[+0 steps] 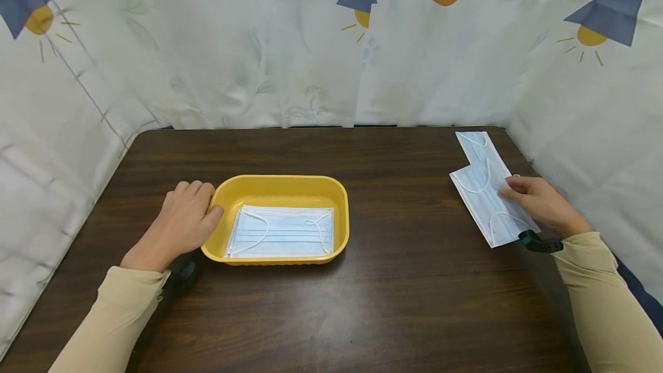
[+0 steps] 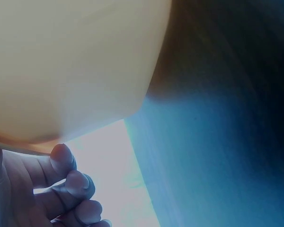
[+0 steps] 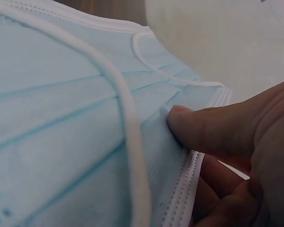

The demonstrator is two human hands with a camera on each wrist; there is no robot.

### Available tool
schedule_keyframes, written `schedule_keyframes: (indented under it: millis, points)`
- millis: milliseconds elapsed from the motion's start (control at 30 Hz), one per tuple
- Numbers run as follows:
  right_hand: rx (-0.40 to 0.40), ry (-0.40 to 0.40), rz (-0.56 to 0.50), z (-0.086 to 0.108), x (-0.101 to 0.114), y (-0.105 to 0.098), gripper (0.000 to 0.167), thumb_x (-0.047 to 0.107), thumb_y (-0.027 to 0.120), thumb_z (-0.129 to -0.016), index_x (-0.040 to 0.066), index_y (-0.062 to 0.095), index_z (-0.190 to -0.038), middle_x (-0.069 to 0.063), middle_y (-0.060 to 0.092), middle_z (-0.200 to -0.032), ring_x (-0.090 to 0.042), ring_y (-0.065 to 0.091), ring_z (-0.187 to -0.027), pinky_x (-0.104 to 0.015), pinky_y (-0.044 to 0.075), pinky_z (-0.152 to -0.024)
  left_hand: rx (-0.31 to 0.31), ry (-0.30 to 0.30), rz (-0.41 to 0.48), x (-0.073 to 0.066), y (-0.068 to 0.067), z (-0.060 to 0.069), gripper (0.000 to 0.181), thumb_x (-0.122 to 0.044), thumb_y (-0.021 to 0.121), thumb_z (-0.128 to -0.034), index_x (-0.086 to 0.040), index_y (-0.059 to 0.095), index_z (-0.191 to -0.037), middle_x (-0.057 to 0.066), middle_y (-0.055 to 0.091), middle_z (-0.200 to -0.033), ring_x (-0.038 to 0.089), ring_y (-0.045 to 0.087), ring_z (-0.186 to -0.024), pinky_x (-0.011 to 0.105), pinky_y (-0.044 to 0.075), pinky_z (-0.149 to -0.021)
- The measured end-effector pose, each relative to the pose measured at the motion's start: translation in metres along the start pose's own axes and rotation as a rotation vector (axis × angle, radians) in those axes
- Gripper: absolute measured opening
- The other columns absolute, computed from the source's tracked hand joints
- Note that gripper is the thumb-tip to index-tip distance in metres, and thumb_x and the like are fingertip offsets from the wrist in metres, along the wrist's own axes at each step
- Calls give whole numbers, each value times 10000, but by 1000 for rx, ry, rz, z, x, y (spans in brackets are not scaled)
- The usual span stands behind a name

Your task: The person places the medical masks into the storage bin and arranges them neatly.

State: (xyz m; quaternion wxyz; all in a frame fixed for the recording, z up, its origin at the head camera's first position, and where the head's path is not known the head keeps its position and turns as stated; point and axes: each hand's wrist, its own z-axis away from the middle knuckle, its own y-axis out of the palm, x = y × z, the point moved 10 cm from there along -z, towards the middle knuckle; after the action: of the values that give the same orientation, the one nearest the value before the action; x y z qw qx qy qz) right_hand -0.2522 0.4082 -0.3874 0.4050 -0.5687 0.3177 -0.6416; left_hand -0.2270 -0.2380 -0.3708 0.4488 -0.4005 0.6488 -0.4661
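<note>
A yellow plastic tray [image 1: 279, 187] stands left of the table's middle, with a stack of light blue face masks [image 1: 287, 233] inside. My left hand [image 1: 181, 220] grips the tray's left rim, thumb over the edge and fingers outside it. In the left wrist view, bent fingertips [image 2: 78, 184] are at the rim. At the right, my right hand [image 1: 541, 203] pinches a light blue face mask [image 1: 487, 203] by its long edge, thumb on top. Another face mask [image 1: 475, 141] shows behind it; whether this one is also held I cannot tell. White ear loops hang loosely across the masks.
The dark brown wooden table [image 1: 404, 281] spans between both hands. Behind and at the sides hangs a white curtain [image 1: 248, 62] with lamp and bulb prints. My right wrist wears a black band [image 1: 541, 243].
</note>
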Motion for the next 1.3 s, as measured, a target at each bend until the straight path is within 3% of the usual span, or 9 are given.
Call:
schedule_keyframes:
  millis: [33, 100, 200, 267, 467, 600, 867, 1067, 1300]
  points:
    - [1, -1, -5, -1, 1, 1, 599, 348, 551, -1056, -125, 508, -1421, -388, 539, -1419, -334, 583, -1185, -92, 395, -740, 2, -1, 1, 0, 0, 0, 234, -194, 469, -963, 22, 555, -985, 125, 527, -849, 334, 432, -883, 398, 303, -743]
    - [-3, -4, -10, -2, 3, 2, 582, 353, 554, -1055, -108, 529, -1409, -365, 565, -1403, -183, 609, -1090, -99, 404, -740, 6, -2, 0, 0, 0, -1, 238, -196, 468, -965, 24, 555, -991, 127, 529, -854, 333, 430, -882, 398, 303, -743]
    - [-6, -16, -22, -4, 6, 4, 547, 356, 558, -1053, -73, 561, -1393, -324, 595, -1380, 62, 516, -947, -110, 416, -743, 12, -7, 1, 0, 1, -1, 246, -200, 468, -968, 28, 554, -1003, 132, 533, -863, 331, 427, -885, 401, 302, -749]
    - [-9, -18, -27, -6, 7, 5, 541, 366, 563, -1051, -56, 572, -1389, -309, 601, -1380, 118, 477, -905, -112, 418, -746, 14, -9, 2, 1, 1, -1, 245, -201, 467, -967, 26, 553, -1001, 131, 533, -865, 331, 425, -888, 403, 301, -753]
    - [-6, -9, -26, -9, 11, 8, 553, 398, 554, -1051, -32, 568, -1399, -294, 595, -1388, 16, 505, -946, -138, 421, -746, 9, -7, 9, 1, 1, -1, 233, -198, 470, -965, 18, 554, -993, 127, 529, -861, 342, 428, -907, 417, 299, -765]
    - [-7, -19, -39, -11, 18, 10, 526, 372, 557, -1054, -33, 577, -1389, -282, 614, -1353, 15, 511, -917, -148, 432, -738, 9, -7, 10, 1, 1, -1, 240, -198, 469, -966, 22, 557, -1003, 132, 535, -873, 349, 430, -918, 423, 302, -770]
    - [-29, -54, -75, -14, 31, 12, 409, 310, 584, -1047, -8, 636, -1298, -158, 680, -1086, -14, 529, -804, -213, 457, -680, -2, -1, 9, 1, 0, 0, 218, -190, 465, -960, 10, 551, -965, 119, 520, -842, 349, 436, -907, 412, 298, -751]
    - [-25, -71, -99, -14, 38, 13, 351, 323, 573, -1053, 20, 654, -1212, -39, 600, -917, -51, 499, -774, -258, 429, -641, -14, 11, 1, 0, 0, 0, 201, -186, 467, -954, -2, 545, -928, 114, 516, -823, 354, 443, -896, 420, 306, -741]
    - [-22, -76, -99, -14, 48, 14, 399, 334, 570, -1054, 10, 647, -1274, -125, 640, -1067, -29, 502, -837, -208, 432, -694, -9, 10, 2, 0, 0, 0, 207, -189, 466, -956, 2, 548, -943, 122, 530, -841, 354, 442, -904, 422, 311, -745]
